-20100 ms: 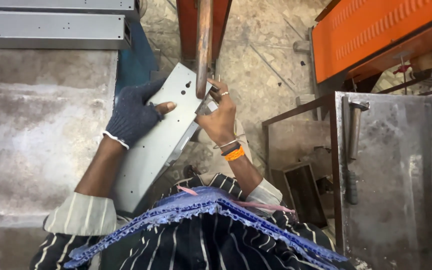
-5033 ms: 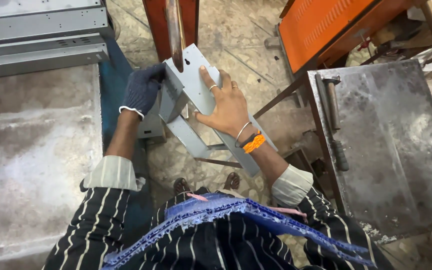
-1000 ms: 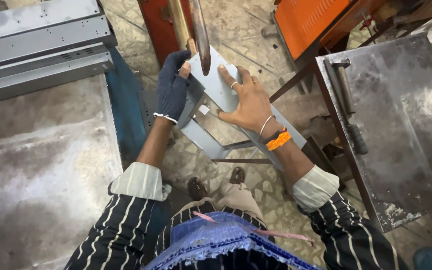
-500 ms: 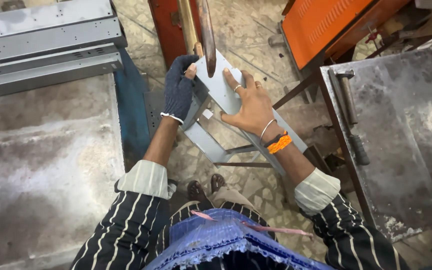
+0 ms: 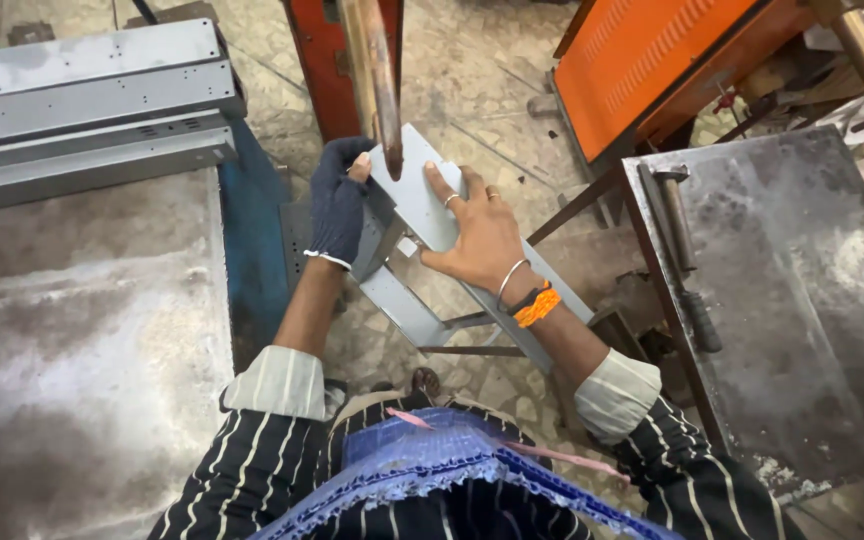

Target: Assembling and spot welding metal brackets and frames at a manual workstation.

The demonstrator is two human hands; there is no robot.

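Where the rod (image 5: 377, 85) crosses, the sheet-metal part (image 5: 422, 205) hides — edge unclear.

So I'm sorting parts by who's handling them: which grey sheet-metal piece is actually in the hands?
The bent grey bracket under the copper rod, gripped by the gloved left hand and pressed by the right hand. The long channels lie stacked, untouched.

Grey folded sheet-metal bracket, held tilted

The sheet-metal bracket (image 5: 422, 205) is pale grey, flat-faced with bent flanges and a small notch at its upper edge. It is angled diagonally above the floor, its upper end set under a rusty vertical rod (image 5: 377, 85).
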